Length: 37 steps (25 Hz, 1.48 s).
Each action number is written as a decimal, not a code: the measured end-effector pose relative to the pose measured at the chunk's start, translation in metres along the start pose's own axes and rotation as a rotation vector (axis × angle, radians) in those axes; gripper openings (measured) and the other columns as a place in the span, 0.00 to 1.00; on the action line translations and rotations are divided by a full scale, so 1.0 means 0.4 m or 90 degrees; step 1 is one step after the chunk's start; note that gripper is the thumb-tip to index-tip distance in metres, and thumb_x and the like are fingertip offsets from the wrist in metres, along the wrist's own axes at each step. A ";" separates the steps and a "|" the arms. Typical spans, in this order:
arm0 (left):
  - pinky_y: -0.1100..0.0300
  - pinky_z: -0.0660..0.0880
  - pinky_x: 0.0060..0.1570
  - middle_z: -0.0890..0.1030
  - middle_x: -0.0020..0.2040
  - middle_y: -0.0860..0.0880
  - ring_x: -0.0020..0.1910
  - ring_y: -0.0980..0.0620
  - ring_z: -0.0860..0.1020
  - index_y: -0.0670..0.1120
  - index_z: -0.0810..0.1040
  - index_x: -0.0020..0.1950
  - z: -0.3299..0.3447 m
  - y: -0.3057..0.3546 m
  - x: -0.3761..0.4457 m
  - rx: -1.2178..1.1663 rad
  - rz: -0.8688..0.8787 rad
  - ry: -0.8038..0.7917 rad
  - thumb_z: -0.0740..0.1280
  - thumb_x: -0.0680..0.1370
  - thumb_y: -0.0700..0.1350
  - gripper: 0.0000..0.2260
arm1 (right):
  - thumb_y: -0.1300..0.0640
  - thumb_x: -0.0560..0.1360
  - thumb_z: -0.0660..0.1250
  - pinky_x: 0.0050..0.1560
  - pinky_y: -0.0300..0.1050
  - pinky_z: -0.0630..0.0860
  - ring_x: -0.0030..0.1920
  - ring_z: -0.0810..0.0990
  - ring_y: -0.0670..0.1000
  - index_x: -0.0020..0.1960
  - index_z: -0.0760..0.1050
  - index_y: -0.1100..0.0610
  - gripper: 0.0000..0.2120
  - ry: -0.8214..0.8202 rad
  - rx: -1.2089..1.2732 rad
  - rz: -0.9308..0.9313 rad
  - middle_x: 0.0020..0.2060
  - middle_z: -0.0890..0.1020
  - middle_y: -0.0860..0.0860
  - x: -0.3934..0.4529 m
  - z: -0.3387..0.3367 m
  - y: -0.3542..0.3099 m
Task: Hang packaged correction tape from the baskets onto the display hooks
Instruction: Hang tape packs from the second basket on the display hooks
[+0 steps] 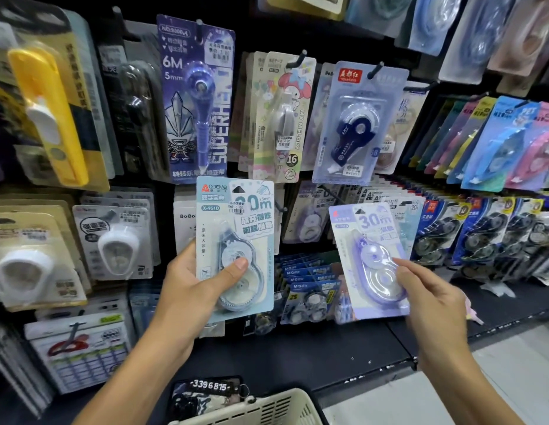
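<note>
My left hand (193, 286) grips a light blue correction tape pack (234, 228) by its lower half, thumb across the clear blister, and holds it upright in front of the display. My right hand (426, 296) pinches a lilac correction tape pack (363, 228) at its right edge, tilted slightly left. A black display hook (280, 207) juts out between the two packs, and the lilac pack's top hole lies close to a row of similar hanging packs (398, 210). A cream basket (267, 409) sits at the bottom edge below my hands.
The black pegboard wall is full of hanging stationery: a purple superhero pack (196, 96), a My Melody pack (282, 118), a navy tape pack (356, 124), white tape packs (116, 237) at left. A black shelf ledge (343, 357) runs below. Pale floor (512, 378) lies at lower right.
</note>
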<state>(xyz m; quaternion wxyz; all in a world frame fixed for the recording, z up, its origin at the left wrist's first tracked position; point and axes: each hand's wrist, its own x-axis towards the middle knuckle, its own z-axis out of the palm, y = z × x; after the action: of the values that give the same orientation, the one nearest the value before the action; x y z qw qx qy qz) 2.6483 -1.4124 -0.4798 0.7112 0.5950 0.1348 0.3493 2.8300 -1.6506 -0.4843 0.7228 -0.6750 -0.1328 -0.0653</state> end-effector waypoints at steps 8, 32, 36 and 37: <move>0.48 0.80 0.54 0.88 0.53 0.51 0.52 0.50 0.86 0.51 0.82 0.59 0.003 -0.001 -0.002 0.006 -0.013 0.000 0.76 0.67 0.44 0.20 | 0.59 0.78 0.70 0.24 0.29 0.67 0.31 0.77 0.40 0.48 0.86 0.53 0.07 0.079 0.047 0.091 0.41 0.87 0.45 0.023 0.003 -0.009; 0.58 0.84 0.42 0.88 0.50 0.52 0.48 0.51 0.87 0.52 0.82 0.57 0.022 0.007 -0.015 0.046 -0.005 0.018 0.76 0.68 0.44 0.18 | 0.67 0.81 0.62 0.54 0.50 0.81 0.51 0.78 0.53 0.78 0.63 0.53 0.27 -0.236 -0.025 0.305 0.62 0.77 0.53 0.155 0.224 0.018; 0.54 0.84 0.52 0.88 0.53 0.54 0.53 0.52 0.86 0.52 0.80 0.59 0.027 -0.005 -0.004 0.052 0.012 0.000 0.74 0.72 0.42 0.16 | 0.49 0.76 0.72 0.64 0.52 0.77 0.61 0.79 0.47 0.69 0.69 0.37 0.25 -0.324 -0.047 0.074 0.67 0.78 0.48 -0.006 0.228 0.025; 0.51 0.82 0.56 0.87 0.54 0.54 0.55 0.52 0.85 0.52 0.79 0.60 0.037 -0.006 -0.002 0.049 0.003 -0.028 0.73 0.74 0.42 0.16 | 0.48 0.73 0.76 0.59 0.51 0.80 0.60 0.82 0.49 0.66 0.69 0.37 0.26 -0.396 0.043 0.055 0.64 0.81 0.49 -0.063 0.229 0.023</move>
<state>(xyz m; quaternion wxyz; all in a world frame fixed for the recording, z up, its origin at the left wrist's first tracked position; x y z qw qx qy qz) 2.6575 -1.4241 -0.4785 0.6901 0.6297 0.1309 0.3319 2.7987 -1.5611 -0.4954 0.6714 -0.6435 -0.3207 0.1797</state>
